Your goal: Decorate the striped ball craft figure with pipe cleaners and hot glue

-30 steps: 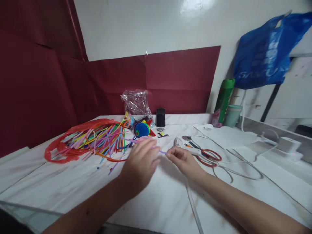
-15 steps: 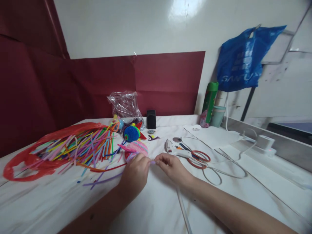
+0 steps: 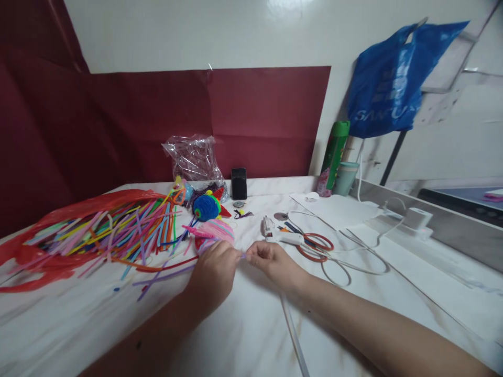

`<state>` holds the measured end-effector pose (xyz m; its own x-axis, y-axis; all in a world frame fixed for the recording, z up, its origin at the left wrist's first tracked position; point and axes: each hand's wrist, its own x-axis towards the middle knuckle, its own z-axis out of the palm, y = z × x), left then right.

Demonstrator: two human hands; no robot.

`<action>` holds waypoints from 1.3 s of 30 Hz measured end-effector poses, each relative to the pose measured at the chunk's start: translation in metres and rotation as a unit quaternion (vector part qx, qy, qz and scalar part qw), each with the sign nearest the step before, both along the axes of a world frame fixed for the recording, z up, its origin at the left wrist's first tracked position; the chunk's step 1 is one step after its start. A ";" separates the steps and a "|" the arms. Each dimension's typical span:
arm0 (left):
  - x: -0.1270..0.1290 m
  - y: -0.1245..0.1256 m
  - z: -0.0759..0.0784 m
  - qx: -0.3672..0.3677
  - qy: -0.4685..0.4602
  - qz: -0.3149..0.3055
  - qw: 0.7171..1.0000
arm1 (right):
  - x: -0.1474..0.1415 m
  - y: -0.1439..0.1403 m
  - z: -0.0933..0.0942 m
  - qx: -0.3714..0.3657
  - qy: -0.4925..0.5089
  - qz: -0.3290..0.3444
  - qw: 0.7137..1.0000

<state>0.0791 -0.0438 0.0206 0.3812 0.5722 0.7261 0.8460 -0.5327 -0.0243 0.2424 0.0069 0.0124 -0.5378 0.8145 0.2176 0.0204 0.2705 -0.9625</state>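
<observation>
My left hand point(image 3: 214, 272) and my right hand point(image 3: 271, 263) meet at their fingertips over the white table point(image 3: 243, 335), pinching a short stretch of purple pipe cleaner point(image 3: 243, 255) between them. Just behind my left hand lies a pink and purple coiled pipe-cleaner piece point(image 3: 214, 231). A blue yarn ball figure point(image 3: 206, 207) with red and green parts sits further back.
A red plastic bag point(image 3: 58, 241) with several coloured pipe cleaners spreads at the left. A white glue gun point(image 3: 281, 234), red-handled scissors point(image 3: 314, 246) and white cords lie right of my hands. A clear bag point(image 3: 192, 159), black phone point(image 3: 239, 183), green can point(image 3: 334, 154), cup and blue bag stand behind.
My hands have drawn together, so the visible purple piece between them is much shorter. The view has swung to the right, shifting everything leftward in the picture.
</observation>
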 end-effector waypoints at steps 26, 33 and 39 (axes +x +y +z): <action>0.000 0.003 -0.002 -0.054 -0.017 -0.009 0.998 | 0.003 -0.008 0.006 0.261 -0.077 -0.037 0.962; 0.001 0.005 -0.002 -0.117 -0.109 0.000 0.987 | 0.002 0.002 0.001 0.158 -0.080 -0.029 0.984; 0.000 0.006 -0.008 -0.069 0.009 0.019 0.997 | 0.006 0.003 -0.002 0.396 -0.148 -0.075 0.903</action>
<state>0.0790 -0.0381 0.0128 0.3699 0.6810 0.6321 0.8659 -0.4992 0.0311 0.2482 0.0097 0.0106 -0.5641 0.5354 0.6286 0.3398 0.8444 -0.4142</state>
